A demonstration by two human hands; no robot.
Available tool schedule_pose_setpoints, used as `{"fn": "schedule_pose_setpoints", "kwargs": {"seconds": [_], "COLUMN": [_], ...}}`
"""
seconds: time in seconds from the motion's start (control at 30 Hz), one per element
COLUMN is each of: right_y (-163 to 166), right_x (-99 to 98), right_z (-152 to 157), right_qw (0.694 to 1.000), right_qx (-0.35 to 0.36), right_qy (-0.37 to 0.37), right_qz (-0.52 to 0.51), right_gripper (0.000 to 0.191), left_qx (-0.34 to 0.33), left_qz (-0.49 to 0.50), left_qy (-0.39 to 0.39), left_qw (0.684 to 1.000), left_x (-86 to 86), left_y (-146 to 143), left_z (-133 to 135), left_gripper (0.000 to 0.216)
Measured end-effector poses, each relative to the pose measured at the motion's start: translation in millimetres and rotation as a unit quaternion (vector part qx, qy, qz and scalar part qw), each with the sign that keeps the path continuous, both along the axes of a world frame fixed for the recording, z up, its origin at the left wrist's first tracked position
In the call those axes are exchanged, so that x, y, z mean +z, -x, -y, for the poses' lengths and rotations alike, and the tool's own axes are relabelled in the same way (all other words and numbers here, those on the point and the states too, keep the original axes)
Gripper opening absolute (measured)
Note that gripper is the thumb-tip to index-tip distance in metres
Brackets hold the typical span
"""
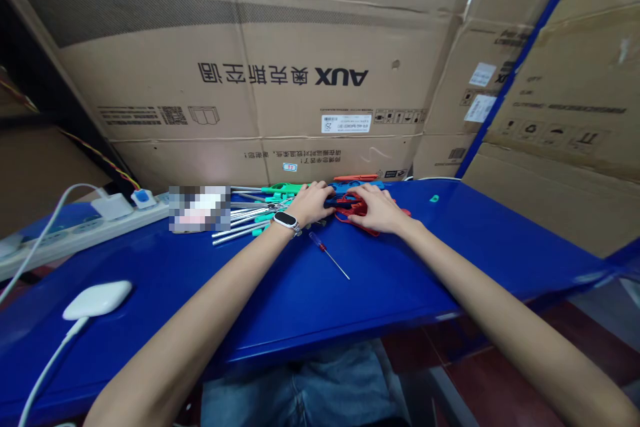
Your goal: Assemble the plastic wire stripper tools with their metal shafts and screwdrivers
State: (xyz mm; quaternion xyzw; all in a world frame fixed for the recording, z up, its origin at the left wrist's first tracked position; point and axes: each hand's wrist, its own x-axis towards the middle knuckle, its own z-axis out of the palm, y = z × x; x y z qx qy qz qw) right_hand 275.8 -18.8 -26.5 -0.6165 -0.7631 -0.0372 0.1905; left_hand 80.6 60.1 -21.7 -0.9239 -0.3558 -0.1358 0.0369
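Metal-rod tools [240,235] lie left of the left hand [313,203], long axes running roughly sideways, rod ends pointing left. Red handles [341,214] lie between the hands; the right hand [381,210] curves over them, thumb and fingers apart. The left's fingers bend, grip indeterminable. Cardboard [300,137] stands just beyond; tabletop [480,233] extends rightward of the right hand.

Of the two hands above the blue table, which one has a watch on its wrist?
The left hand: a dark-faced watch sits on its wrist. The right hand has a bare wrist.
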Motion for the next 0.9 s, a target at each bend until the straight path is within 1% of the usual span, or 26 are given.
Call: {"fn": "schedule_pose_setpoints", "kwargs": {"seconds": [0.1,0.17,0.23,0.3,0.37,0.43,0.5,0.57,0.67,0.77,0.9], "right_y": [-17.2,-29.4,-39.3,-45.0,-46.0,-43.2,-38.8,-34.1,-26.4,-13.7,16.7], "right_x": [4.2,4.1,1.4,-2.2,-4.9,-5.8,-4.8,-2.4,2.2,5.1,5.9], "right_z": [16.8,23.1,24.1,20.9,15.9,11.2,8.0,6.0,4.0,2.2,2.8], "right_qw": [1.0,0.999,0.999,0.999,0.999,0.998,0.998,0.997,0.996,0.991,0.979], "right_qx": [-0.012,-0.031,-0.038,-0.027,-0.013,-0.004,0.002,0.008,0.028,0.078,0.151], "right_qy": [0.007,0.013,0.013,0.007,-0.008,-0.024,-0.039,-0.053,-0.076,-0.101,-0.133], "right_qz": [-0.009,-0.012,-0.014,-0.026,-0.044,-0.054,-0.051,-0.046,-0.049,-0.047,-0.016], "right_gripper": [0.064,0.064,0.053,0.036,0.026,0.024,0.027,0.027,0.021,0.02,0.023], "left_qx": [-0.035,-0.058,-0.073,-0.082,-0.095,-0.104,-0.107,-0.106,-0.107,-0.122,-0.141], "left_qz": [0.012,0.002,-0.014,-0.025,-0.029,-0.028,-0.022,-0.007,0.033,0.072,0.07], "left_qy": [-0.018,-0.032,-0.046,-0.057,-0.066,-0.075,-0.085,-0.092,-0.092,-0.085,-0.105], "left_qw": [0.999,0.998,0.996,0.995,0.993,0.991,0.99,0.99,0.989,0.986,0.982], "left_x": [0.0,0.4,0.9,1.3,1.4,1.7,3.0,6.2,13.6,19.9,19.8], "left_y": [-8.9,-18.4,-28.1,-35.7,-39.7,-39.9,-35.8,-27.2,-5.3,25.9,76.2], "left_z": [5.2,7.9,9.1,9.4,9.7,10.4,11.2,11.4,11.0,13.3,28.0], "left_gripper": [0.045,0.045,0.041,0.033,0.026,0.023,0.026,0.028,0.029,0.03,0.035]}}
